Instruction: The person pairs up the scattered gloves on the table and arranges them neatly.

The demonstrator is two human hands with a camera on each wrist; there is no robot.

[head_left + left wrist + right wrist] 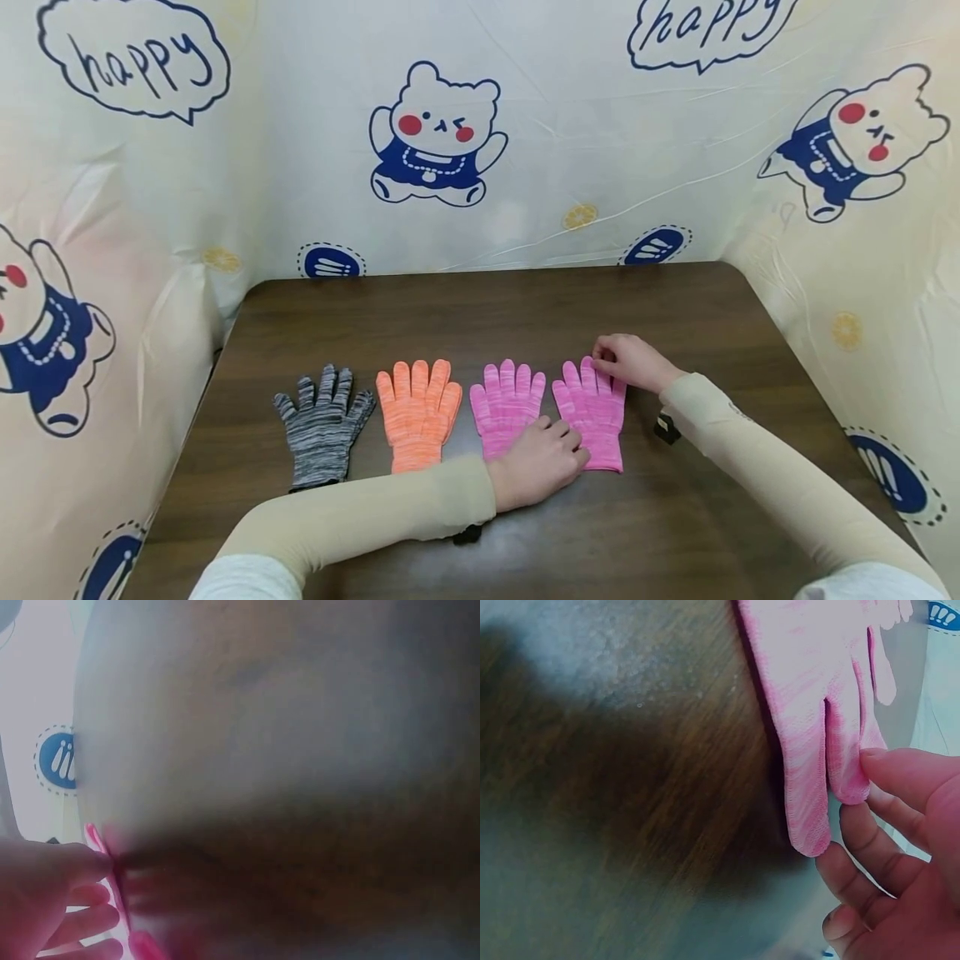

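Note:
Two pink knit gloves lie side by side on the table, fingers pointing away. My left hand (542,463) reaches across the lower part of the left pink glove (504,408) and pinches the lower left edge of the right pink glove (602,425) near its cuff. At the top of that right glove, my right hand (636,361) pinches a glove finger. In the right wrist view, the thumb (900,774) lies on the glove's finger, with other fingertips close under the tips. The left wrist view shows the left thumb (82,864) against a thin pink edge.
An orange glove (417,408) and a grey-black striped glove (322,433) lie flat to the left in the same row. The brown wooden table (480,312) has a patterned cloth (555,167) hanging around its back and sides.

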